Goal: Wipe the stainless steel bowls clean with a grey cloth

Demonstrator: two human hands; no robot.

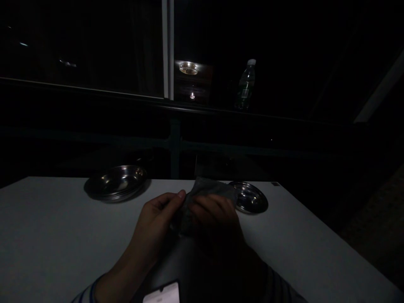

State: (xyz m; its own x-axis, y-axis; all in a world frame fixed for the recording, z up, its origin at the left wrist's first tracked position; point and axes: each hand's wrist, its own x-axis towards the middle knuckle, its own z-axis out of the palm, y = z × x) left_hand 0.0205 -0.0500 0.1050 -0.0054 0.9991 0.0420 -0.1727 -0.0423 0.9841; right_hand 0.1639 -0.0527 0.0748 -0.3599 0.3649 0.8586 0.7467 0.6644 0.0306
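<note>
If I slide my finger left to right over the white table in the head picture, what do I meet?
Stacked shiny round metal dishes → the bare left hand → the bare right hand → a shiny round metal dish. The dark-grey cloth and black-edged, lit-up phone have no clear place.

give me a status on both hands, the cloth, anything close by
Left hand holding grey cloth by its left edge. Right hand curled over it, grip too dark to tell. Metal dish just beyond right hand; phone at bottom of view.
</note>
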